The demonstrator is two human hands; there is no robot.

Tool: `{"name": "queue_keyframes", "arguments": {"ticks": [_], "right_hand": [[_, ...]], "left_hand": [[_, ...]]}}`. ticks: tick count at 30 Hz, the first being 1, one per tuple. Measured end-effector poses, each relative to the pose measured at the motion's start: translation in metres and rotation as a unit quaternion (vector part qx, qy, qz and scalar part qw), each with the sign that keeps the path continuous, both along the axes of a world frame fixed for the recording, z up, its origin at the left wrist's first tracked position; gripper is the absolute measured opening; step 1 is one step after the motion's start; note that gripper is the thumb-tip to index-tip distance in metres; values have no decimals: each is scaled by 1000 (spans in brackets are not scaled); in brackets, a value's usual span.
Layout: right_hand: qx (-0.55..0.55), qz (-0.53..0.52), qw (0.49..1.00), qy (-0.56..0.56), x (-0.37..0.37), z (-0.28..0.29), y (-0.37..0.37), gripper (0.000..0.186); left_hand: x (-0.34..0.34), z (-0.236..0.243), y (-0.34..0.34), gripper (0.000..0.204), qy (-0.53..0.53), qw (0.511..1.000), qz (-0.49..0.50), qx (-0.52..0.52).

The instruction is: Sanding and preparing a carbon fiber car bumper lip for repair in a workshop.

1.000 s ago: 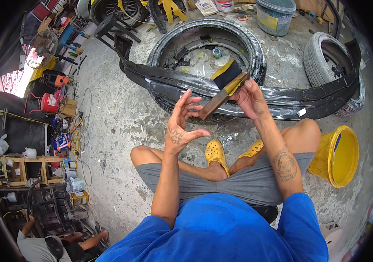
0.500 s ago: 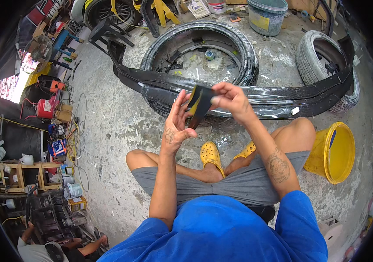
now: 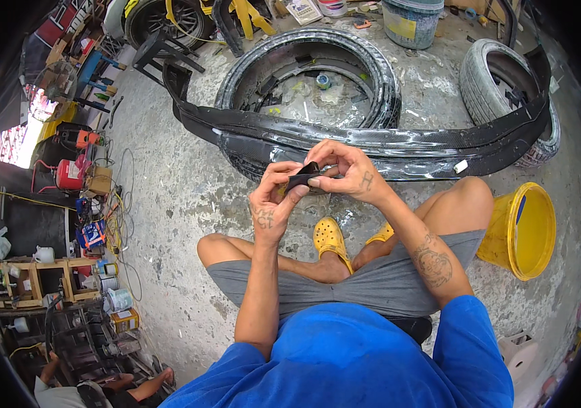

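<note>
The floor (image 3: 175, 217) is worn concrete, grey and mottled, with dark patches where its skin has flaked and pale scraps scattered over it. The person sits low on it, legs folded inward, in yellow clogs (image 3: 332, 234). Above the shins, the left hand (image 3: 271, 198) and the right hand (image 3: 350, 175) meet, each pinching a small black sheet (image 3: 300, 179) between thumb and fingers; the sheet is bent, and part of it is hidden behind the fingers. Just beyond lies a long, curved black panel (image 3: 406, 151), glossy along its ridges, with a small white object (image 3: 461, 166) on it near the right end. It rests across a dark tyre (image 3: 387, 85) lying flat, whose ring surrounds a blue-green roll (image 3: 323, 81); a greyer tyre (image 3: 477, 85) sits under the panel's right end. A yellow bucket (image 3: 516, 234) stands tilted-looking beside the right knee, and a grey bucket (image 3: 409, 30) stands at the far side. Along the left run a black stool (image 3: 168, 56), a red tank (image 3: 69, 171), loose cables (image 3: 115, 228) and a wooden rack (image 3: 32, 280); in the lower left corner another person (image 3: 66, 396) is partly visible.
</note>
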State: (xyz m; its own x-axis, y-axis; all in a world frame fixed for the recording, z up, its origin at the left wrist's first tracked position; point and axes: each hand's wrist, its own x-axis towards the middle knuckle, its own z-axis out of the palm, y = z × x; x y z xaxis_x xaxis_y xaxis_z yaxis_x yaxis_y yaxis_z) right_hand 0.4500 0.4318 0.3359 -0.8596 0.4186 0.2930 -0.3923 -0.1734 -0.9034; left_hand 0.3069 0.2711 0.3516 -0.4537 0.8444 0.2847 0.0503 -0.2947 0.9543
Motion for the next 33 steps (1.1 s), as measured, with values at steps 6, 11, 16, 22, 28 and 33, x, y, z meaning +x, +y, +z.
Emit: {"name": "queue_keyframes", "arguments": {"ticks": [6, 11, 16, 22, 28, 33], "right_hand": [[219, -123, 952, -172, 7, -15, 16, 41], [372, -219, 867, -250, 6, -45, 42, 70], [488, -171, 749, -414, -1, -69, 40, 132], [583, -138, 638, -484, -8, -82, 30, 141], [588, -136, 632, -486, -8, -89, 30, 133], [579, -159, 649, -468, -9, -86, 29, 134]], "left_hand": [[-26, -28, -5, 24, 63, 986, 125, -91], [-95, -74, 7, 37, 263, 895, 290, -212], [-119, -101, 32, 28, 344, 884, 260, -179], [-119, -108, 43, 18, 373, 881, 224, -187], [-123, -113, 41, 28, 469, 849, 158, -186], [-130, -109, 42, 24, 508, 839, 133, -146]]}}
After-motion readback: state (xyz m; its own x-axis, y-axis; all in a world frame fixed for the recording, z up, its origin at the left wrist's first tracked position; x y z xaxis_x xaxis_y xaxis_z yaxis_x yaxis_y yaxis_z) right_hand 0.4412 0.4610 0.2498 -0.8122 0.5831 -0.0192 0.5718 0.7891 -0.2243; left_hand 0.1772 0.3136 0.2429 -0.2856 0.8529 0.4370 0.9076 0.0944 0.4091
